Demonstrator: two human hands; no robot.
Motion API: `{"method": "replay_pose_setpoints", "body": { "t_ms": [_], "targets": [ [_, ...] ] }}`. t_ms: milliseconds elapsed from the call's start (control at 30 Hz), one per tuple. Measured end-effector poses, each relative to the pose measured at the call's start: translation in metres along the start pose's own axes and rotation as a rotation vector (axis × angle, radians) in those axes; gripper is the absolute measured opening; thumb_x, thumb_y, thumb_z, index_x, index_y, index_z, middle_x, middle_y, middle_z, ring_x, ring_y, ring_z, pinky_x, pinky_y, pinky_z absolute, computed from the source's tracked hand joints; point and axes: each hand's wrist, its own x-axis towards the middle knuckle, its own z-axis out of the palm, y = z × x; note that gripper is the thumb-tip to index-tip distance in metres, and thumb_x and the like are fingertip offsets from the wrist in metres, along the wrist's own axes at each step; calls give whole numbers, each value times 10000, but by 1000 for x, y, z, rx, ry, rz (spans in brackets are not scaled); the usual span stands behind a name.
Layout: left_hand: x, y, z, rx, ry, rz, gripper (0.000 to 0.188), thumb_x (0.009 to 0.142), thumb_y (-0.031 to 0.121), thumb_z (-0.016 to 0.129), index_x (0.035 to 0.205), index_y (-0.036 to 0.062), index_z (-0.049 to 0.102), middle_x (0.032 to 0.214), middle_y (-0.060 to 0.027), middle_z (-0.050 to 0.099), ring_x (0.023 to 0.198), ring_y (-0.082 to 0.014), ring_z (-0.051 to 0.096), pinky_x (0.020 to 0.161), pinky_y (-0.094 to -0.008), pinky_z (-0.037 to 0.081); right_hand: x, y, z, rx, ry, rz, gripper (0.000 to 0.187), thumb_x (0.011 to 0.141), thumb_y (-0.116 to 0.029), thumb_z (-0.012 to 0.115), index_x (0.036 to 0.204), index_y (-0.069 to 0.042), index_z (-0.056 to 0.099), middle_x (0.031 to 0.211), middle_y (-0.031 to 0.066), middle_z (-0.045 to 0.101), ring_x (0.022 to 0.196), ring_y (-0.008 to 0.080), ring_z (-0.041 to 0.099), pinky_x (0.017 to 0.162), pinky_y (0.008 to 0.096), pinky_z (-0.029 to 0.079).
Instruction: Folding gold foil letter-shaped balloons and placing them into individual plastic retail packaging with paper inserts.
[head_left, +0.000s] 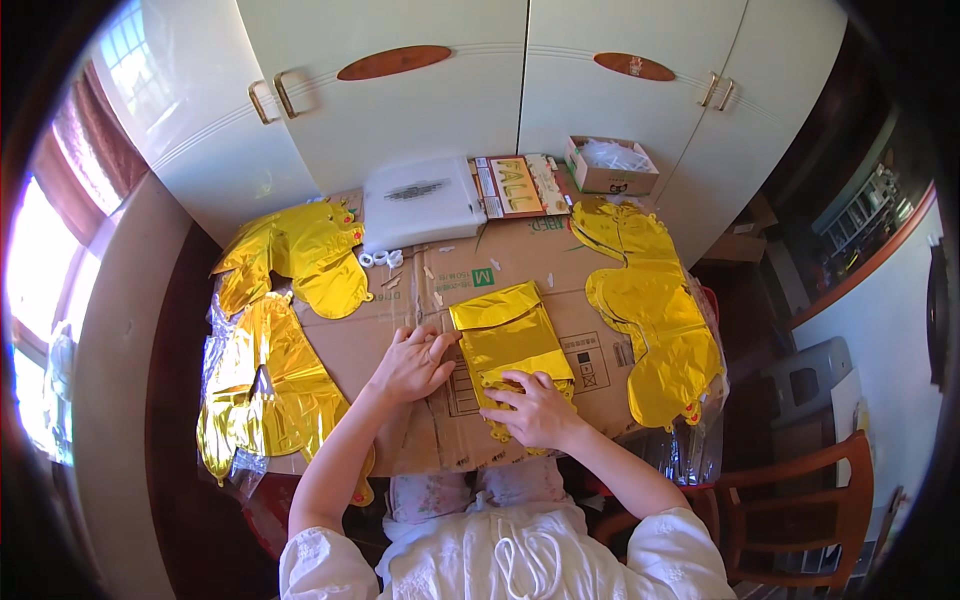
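A gold foil balloon (512,345), folded into a flat rectangular packet, lies on the cardboard in front of me. A folded flap crosses its far end, and ruffled bits of foil stick out at the near end. My left hand (411,364) rests beside the packet's left edge, fingers apart, with a fingertip at the foil. Across the near part of the packet lies my right hand (535,410), its fingers spread and pressing on the foil. Neither hand is gripped around anything.
Flat gold foil balloons (265,370) lie in piles on the left, and more foil balloons (650,330) on the right. At the back are a stack of clear plastic bags (420,205), printed card packs (515,187), a small open box (612,180) and white rings (380,259).
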Motion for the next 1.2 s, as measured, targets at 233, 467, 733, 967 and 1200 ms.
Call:
{"method": "replay_pose_setpoints", "body": {
  "t_ms": [233, 467, 733, 967, 1200],
  "targets": [
    [-15, 20, -1, 124, 0, 134, 475, 886, 388, 601, 1214, 53, 526, 1196, -97, 614, 1175, -245, 509, 916, -429, 383, -2, 0, 1, -1, -33, 24, 361, 745, -178, 673, 1085, -284, 729, 1238, -28, 618, 1227, 260, 473, 907, 443, 383],
    [-16, 13, -3, 128, 71, 64, 396, 891, 379, 610, 1122, 62, 554, 1235, -66, 600, 1205, -236, 491, 903, -428, 399, -3, -5, -3, 30, -19, 3, 327, 765, -173, 657, 1075, -249, 728, 1247, -11, 622, 1249, 250, 465, 942, 450, 373],
    [-23, 33, -2, 130, 50, 109, 422, 903, 320, 595, 1254, 86, 575, 1304, -39, 585, 1204, -211, 508, 917, -414, 390, -7, -6, -2, -6, -20, 10, 299, 793, -192, 649, 1071, -268, 730, 1243, -29, 627, 1248, 221, 467, 927, 466, 364],
    [-21, 29, 4, 128, 46, 118, 421, 912, 306, 581, 1277, 97, 587, 1344, -11, 580, 1182, -177, 518, 904, -389, 399, -10, -11, -4, -23, -24, -5, 302, 804, -196, 643, 1090, -254, 720, 1251, -43, 626, 1260, 208, 465, 929, 463, 366],
    [-22, 32, 6, 173, 63, 117, 410, 904, 313, 596, 1251, 96, 607, 1337, -8, 591, 1136, -173, 536, 887, -375, 409, -11, -22, -10, -46, -42, -29, 243, 838, -192, 598, 1042, -152, 725, 1208, -15, 654, 1255, 193, 495, 937, 433, 377]
  ]
}}
